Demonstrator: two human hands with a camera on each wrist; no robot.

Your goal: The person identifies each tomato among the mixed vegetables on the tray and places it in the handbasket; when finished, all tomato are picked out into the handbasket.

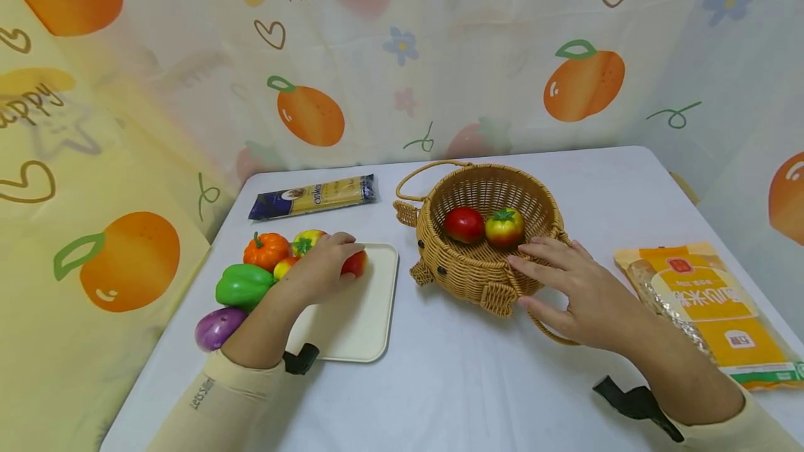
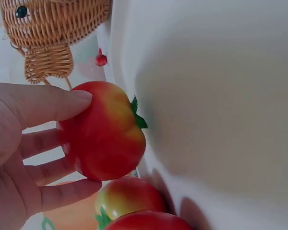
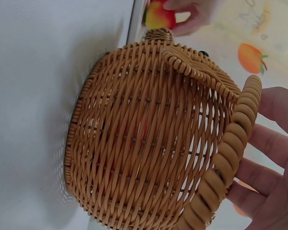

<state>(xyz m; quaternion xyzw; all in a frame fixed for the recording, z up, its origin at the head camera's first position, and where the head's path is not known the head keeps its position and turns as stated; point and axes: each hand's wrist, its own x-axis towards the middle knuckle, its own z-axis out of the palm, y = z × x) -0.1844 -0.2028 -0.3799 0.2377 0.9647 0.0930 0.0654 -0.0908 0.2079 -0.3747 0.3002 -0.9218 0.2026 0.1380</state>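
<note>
My left hand (image 1: 322,272) grips a red and yellow toy tomato (image 2: 105,134) over the cream tray (image 1: 361,337), thumb on one side and fingers on the other. At the near right rim of the wicker basket (image 1: 467,277), my right hand (image 1: 587,298) rests with its fingers spread. The right wrist view shows those fingers behind the basket's handle (image 3: 233,143). Inside the basket lie a red toy fruit (image 1: 463,225) and a red-yellow tomato (image 1: 504,230). More toy produce sits by the left hand: an orange pumpkin (image 1: 266,251), a green pepper (image 1: 243,286) and a yellow-green tomato (image 1: 306,241).
A purple toy eggplant (image 1: 218,328) lies beside the left forearm. Behind the tray is a blue and yellow noodle packet (image 1: 314,197). On the right lies a yellow food bag (image 1: 710,305). A printed curtain (image 1: 440,54) stands behind the white table (image 1: 440,396).
</note>
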